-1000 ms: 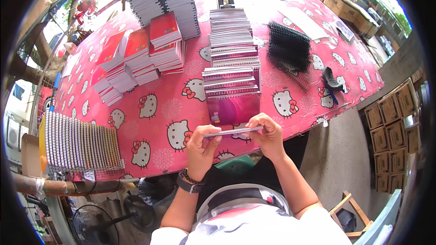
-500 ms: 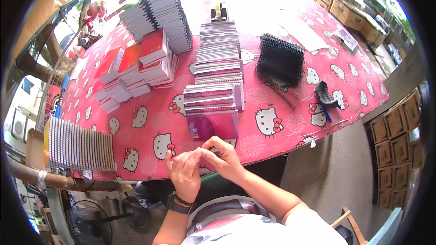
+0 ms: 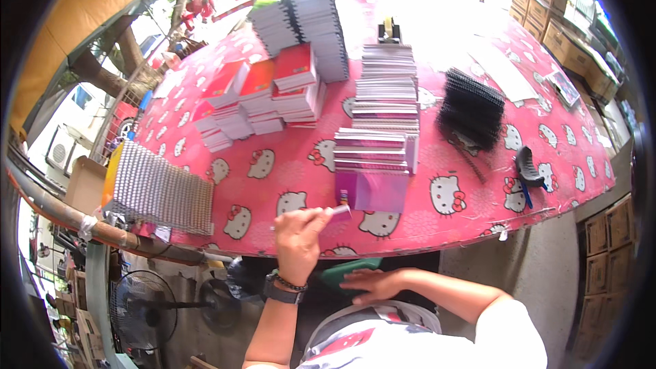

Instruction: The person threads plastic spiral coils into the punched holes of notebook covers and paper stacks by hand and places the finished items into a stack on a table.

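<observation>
Left hand (image 3: 298, 236) fingers clamped on thin notebook (image 3: 335, 212), right hand (image 3: 369, 281) flat, fingers apart, purple stack (image 3: 372, 190) beside.

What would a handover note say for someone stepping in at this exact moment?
Left hand: raised over the table's near edge, gripping a thin pink spiral-bound notebook edge-on.
Right hand: empty, resting flat on a green object below the table edge.
On the pink cartoon-print tablecloth: a magenta notebook lying flat in front of a long row of stacked bound notebooks; black plastic binding coils to the right; red-covered stacks to the left.
Done: many notebooks already bound and stacked.
Left: loose coils remain; the held notebook is not yet set down.
</observation>
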### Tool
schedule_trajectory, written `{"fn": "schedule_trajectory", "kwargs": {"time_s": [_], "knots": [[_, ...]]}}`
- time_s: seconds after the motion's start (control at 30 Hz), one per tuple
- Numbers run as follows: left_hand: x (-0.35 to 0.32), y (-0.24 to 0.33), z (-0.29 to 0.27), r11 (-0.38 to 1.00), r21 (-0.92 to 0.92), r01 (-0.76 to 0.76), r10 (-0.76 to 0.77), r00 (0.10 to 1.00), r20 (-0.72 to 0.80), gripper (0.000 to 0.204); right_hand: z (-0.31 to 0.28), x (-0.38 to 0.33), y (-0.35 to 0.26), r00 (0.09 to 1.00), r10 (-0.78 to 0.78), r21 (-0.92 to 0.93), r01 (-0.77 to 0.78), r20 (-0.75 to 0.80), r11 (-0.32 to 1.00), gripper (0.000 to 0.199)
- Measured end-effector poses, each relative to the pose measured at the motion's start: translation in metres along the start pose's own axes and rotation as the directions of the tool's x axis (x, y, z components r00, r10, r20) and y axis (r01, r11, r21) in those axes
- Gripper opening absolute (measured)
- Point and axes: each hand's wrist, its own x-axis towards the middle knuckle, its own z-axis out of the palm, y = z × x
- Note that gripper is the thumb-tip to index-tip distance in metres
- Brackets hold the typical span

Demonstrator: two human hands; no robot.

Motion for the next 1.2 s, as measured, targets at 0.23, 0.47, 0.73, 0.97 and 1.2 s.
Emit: {"fn": "schedule_trajectory", "kwargs": {"time_s": [0.23, 0.47, 0.73, 0.97, 1.2], "knots": [[-0.011, -0.010, 0.000, 0.990, -0.094, -0.104, 0.110, 0.992, 0.062, 0.032, -0.042, 0.110, 0.061, 0.626, 0.366, 0.214, -0.306, -0.689, 0.928, 0.046], [-0.010, -0.016, -0.001, 0.984, -0.146, -0.101, 0.104, 0.995, 0.011, 0.037, -0.026, 0.132, 0.086, 0.490, 0.291, 0.171, -0.275, -0.821, 0.946, 0.042], [-0.009, -0.029, 0.006, 0.950, -0.279, -0.143, 0.148, 0.989, -0.003, 0.039, 0.055, 0.138, 0.117, 0.522, 0.109, 0.059, -0.112, -0.846, 0.992, 0.038], [-0.002, -0.031, -0.001, 0.974, -0.198, -0.111, 0.120, 0.992, 0.032, 0.034, 0.036, 0.111, 0.038, 0.587, 0.498, 0.260, -0.444, -0.638, 0.857, 0.040], [0.004, -0.020, 0.006, 0.970, -0.225, -0.093, 0.102, 0.994, 0.028, 0.029, -0.098, -0.099, -0.083, 0.924, 0.018, 0.091, 0.018, -0.381, 0.996, 0.024]]}}
